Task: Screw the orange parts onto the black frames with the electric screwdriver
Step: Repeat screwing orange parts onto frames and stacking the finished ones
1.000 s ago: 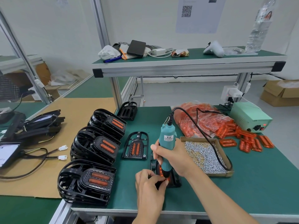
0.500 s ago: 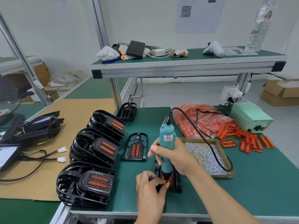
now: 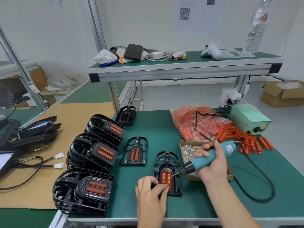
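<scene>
Three stacks of finished black frames [image 3: 92, 163], each showing its orange inserts, line the left edge of the green workbench [image 3: 271, 195], seemingly set aside to keep the middle free. One more finished frame [image 3: 134, 152] lies flat beside them. At centre, the left hand [image 3: 151, 193] curls its fingers onto the near end of the black frame in work [image 3: 167, 174], steadying it and the orange part [image 3: 166, 178] seated inside. The right hand [image 3: 212, 165] grips the teal electric screwdriver [image 3: 212, 157] tilted low, bit tip just beside the part's right edge. Behind it, within reach, sits a cardboard tray of screws [image 3: 189, 149]; farther right lie loose orange parts [image 3: 253, 142].
</scene>
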Demonstrator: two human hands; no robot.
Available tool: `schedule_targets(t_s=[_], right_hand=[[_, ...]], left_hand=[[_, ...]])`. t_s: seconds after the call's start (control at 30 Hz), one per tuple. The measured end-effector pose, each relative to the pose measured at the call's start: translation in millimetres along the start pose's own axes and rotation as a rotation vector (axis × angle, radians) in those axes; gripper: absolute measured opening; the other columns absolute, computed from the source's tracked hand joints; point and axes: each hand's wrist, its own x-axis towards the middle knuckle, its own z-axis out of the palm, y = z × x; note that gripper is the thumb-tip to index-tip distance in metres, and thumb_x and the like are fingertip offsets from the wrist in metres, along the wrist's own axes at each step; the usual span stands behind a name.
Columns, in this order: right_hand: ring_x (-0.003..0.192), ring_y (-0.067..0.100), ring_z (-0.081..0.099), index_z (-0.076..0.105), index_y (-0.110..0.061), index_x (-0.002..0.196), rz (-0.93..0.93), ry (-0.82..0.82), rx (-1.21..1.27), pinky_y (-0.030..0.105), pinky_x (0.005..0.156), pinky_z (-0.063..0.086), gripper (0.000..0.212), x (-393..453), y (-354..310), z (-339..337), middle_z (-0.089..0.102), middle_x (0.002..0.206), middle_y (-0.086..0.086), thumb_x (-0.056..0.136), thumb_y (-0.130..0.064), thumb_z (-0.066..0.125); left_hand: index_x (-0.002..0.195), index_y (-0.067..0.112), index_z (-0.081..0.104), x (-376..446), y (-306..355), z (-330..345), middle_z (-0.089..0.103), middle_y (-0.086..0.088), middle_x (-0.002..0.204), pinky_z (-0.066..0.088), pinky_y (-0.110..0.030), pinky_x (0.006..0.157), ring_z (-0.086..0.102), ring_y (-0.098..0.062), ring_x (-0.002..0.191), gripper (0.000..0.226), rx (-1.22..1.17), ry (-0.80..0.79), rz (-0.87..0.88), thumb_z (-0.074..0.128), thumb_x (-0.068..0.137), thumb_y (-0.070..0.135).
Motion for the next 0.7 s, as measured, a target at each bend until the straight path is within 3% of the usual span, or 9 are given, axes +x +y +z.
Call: schedule_targets(t_s=[0.27,0.4,0.53,0.7], right_hand=[[0.054,0.001,0.043,0.054,-0.022,0.087,-0.003,0.095,0.058,0.016,0.057,0.041,0.023,-3.8,-17.2,-34.7,0.053,0.079,-0.013,0.093,-0.038,0.069],[0.053,0.001,0.042,0.054,-0.022,0.086,-0.017,0.081,0.066,0.017,0.055,0.043,0.022,-3.1,-15.9,-37.0,0.053,0.078,-0.012,0.093,-0.037,0.069],[0.052,0.001,0.042,0.055,-0.022,0.084,-0.005,0.069,0.062,0.017,0.055,0.042,0.022,-4.8,-17.6,-37.7,0.052,0.078,-0.013,0.091,-0.037,0.07],[0.051,0.001,0.043,0.056,-0.021,0.084,-0.007,0.092,0.063,0.017,0.053,0.043,0.023,-4.2,-17.1,-36.6,0.053,0.076,-0.012,0.093,-0.037,0.069]], left_hand=[[0.081,0.029,0.071,-0.2,0.0,0.6,0.05,0.018,0.092,0.041,-0.031,0.08,0.049,-0.009,0.098,0.024,-0.014,0.022,0.064,0.09,0.073,0.016],[0.084,0.034,0.065,-1.0,5.9,-3.3,0.049,0.021,0.103,0.04,-0.029,0.087,0.048,-0.007,0.108,0.018,-0.055,-0.016,0.049,0.079,0.077,0.042],[0.106,0.035,0.063,-4.0,14.8,-0.3,0.046,0.012,0.13,0.042,-0.033,0.1,0.04,-0.014,0.127,0.052,0.131,-0.165,0.045,0.068,0.068,0.071],[0.1,0.033,0.065,2.1,31.3,0.9,0.05,0.004,0.132,0.047,-0.039,0.098,0.046,-0.023,0.128,0.055,0.232,-0.215,-0.038,0.062,0.066,0.075]])
